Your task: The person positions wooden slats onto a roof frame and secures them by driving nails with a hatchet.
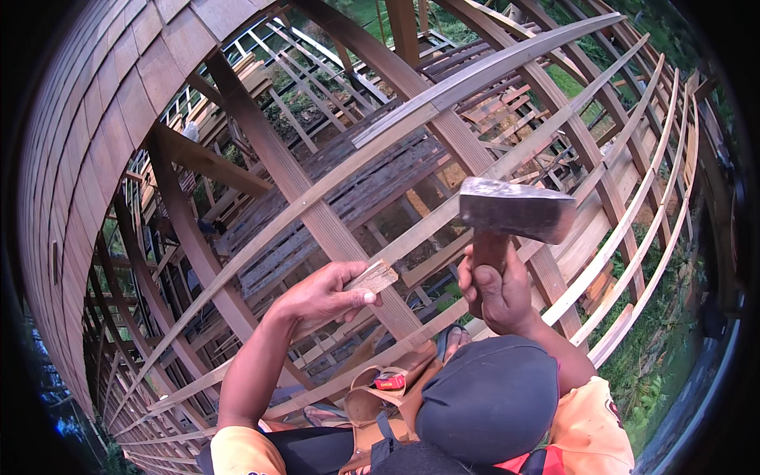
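Observation:
My left hand (328,294) is closed around a short strip of wood (376,277), its rough, broken-looking end poking out past the thumb. It is held over a sloping rafter (340,229) and the thin battens (427,237) that cross it. In my right hand (500,291) is a hammer (518,210), gripped by its wooden handle close below a heavy, worn metal head. The head is raised above the battens, apart from the wood in my left hand. My fingers hide most of the handle and part of the strip.
Overlapping wooden shingles (119,103) cover the left side of the curved roof frame. Open gaps between rafters show dark planks (317,190) and stacked lumber (237,83) below. A leather tool pouch (366,405) at my waist carries a red tape measure (389,381). Greenery (649,396) lies right.

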Action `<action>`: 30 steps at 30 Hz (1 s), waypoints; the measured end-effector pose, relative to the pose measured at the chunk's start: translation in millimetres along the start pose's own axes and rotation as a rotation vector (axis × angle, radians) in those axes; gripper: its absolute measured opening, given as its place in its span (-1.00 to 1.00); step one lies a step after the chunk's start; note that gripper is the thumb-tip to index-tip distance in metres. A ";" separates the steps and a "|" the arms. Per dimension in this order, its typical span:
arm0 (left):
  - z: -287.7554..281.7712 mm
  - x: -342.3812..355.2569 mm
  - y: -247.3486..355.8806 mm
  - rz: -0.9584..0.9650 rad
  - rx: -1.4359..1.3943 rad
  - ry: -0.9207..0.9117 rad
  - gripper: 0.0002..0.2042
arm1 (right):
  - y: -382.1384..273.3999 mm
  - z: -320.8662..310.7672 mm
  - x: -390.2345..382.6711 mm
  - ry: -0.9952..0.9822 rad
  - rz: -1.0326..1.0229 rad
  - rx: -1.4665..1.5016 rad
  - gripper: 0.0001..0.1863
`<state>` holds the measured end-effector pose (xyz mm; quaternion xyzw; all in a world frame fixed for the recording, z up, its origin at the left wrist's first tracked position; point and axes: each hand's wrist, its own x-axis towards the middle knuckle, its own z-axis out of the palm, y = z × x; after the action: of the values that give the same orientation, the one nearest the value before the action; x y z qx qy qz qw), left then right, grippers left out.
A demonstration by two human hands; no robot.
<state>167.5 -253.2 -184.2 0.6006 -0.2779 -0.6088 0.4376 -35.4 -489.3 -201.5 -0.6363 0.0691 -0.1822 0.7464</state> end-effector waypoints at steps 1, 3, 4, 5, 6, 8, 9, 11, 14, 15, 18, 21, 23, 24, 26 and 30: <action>0.6 -0.9 1.2 -0.016 0.031 0.004 -0.52 | 1.8 -3.7 -1.1 -0.198 0.201 -0.318 -0.62; 18.4 -1.8 14.4 -0.032 0.151 0.074 -0.54 | 45.0 -13.6 -13.3 -0.488 0.417 -0.538 -0.60; 22.3 -3.2 16.3 -0.053 0.271 0.160 -0.57 | 58.5 -12.7 -26.4 -0.474 0.556 -0.495 -0.60; 27.7 -3.3 9.9 -0.044 0.556 0.226 -0.60 | 64.4 -10.3 -38.8 -0.485 0.701 -0.449 -0.60; 31.6 3.1 4.6 0.091 0.701 0.333 -0.60 | 67.9 -9.6 -49.9 -0.364 0.830 -0.272 -0.63; 52.3 13.2 -14.8 0.166 0.917 0.562 -0.56 | 69.6 -6.6 -70.7 -0.233 0.837 -0.163 -0.65; 52.1 21.7 -21.8 0.162 0.922 0.582 -0.56 | 67.8 -3.3 -70.4 -0.059 0.783 -0.057 -0.67; 40.6 44.9 -47.7 0.031 1.033 0.743 -0.52 | 58.6 -0.7 -69.1 0.014 0.740 0.011 -0.69; 16.0 70.7 -86.3 0.209 1.082 0.834 -0.51 | 58.0 -11.0 -73.2 0.132 0.706 0.014 -0.68; 14.5 75.9 -89.5 0.216 1.066 0.836 -0.51 | 57.6 -15.7 -75.2 0.134 0.710 -0.002 -0.68; -0.8 85.4 -96.9 0.301 0.824 0.783 -0.55 | 53.5 -26.9 -79.0 0.058 0.650 -0.247 -0.67; -28.1 91.3 -100.6 0.205 0.025 0.741 -0.60 | 51.2 -20.6 -79.5 -0.082 0.587 -0.513 -0.58; -37.8 89.9 -97.1 0.310 0.159 0.636 -0.72 | 56.9 -9.7 -74.8 -0.171 0.173 -0.818 -0.53; -43.8 84.7 -93.2 0.352 0.351 0.600 -0.76 | 49.5 2.8 -69.5 -0.174 0.174 -0.822 -0.49; -52.9 96.0 -75.5 0.322 0.556 0.563 -0.85 | 50.0 8.5 -61.1 -0.192 0.044 -0.852 -0.45; -40.0 107.7 -39.1 0.337 1.066 0.382 -0.85 | 56.4 13.7 -43.6 -0.425 0.283 -0.791 -0.51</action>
<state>210.0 -320.9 -275.5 0.7842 -0.5533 -0.1882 0.2085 -60.7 -453.9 -259.6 -0.8793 0.0651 0.0960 0.4620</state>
